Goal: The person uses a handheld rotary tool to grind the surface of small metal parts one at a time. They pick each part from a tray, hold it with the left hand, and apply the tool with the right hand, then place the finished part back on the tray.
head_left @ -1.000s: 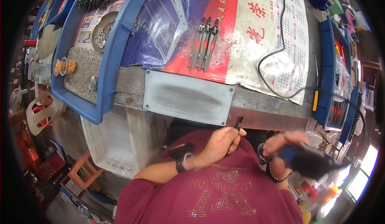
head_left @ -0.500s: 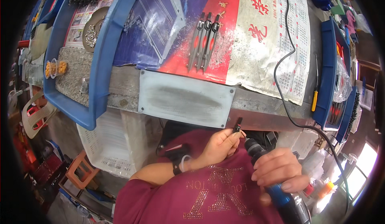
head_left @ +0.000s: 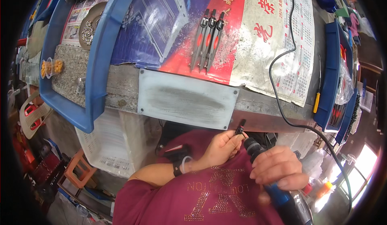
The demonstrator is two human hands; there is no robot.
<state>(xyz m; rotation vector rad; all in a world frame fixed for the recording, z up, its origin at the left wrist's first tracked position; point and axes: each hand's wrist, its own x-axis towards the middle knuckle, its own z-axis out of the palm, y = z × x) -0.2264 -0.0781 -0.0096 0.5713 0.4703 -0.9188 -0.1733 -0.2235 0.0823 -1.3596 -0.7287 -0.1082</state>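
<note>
Pinched in the fingers of my left hand (head_left: 222,147) is a black drawing compass (head_left: 241,125); its top end sticks up past the fingertips and the rest is hidden by the hand. My right hand (head_left: 278,167) is wrapped round a black and blue electric screwdriver (head_left: 281,194). The tool is tilted, its dark nose pointing up and left at the compass, close by my left fingertips. Whether the bit touches the compass I cannot tell. Beyond the bench edge, three more black compasses with red parts (head_left: 209,39) lie side by side on the red printed sheet (head_left: 171,65).
A pale metal plate (head_left: 185,114) is screwed to the bench's front edge. On the left stands a blue tray (head_left: 94,100), with a dish of small screws (head_left: 82,43) beyond its near wall. A black cable (head_left: 278,100) crosses the right side, near a yellow-handled screwdriver (head_left: 317,102) and blue bins (head_left: 325,88).
The electric screwdriver's nose has come slightly up and left, nearer the compass and my left fingertips. My left hand keeps its pinch. The whole view has shifted a little.
</note>
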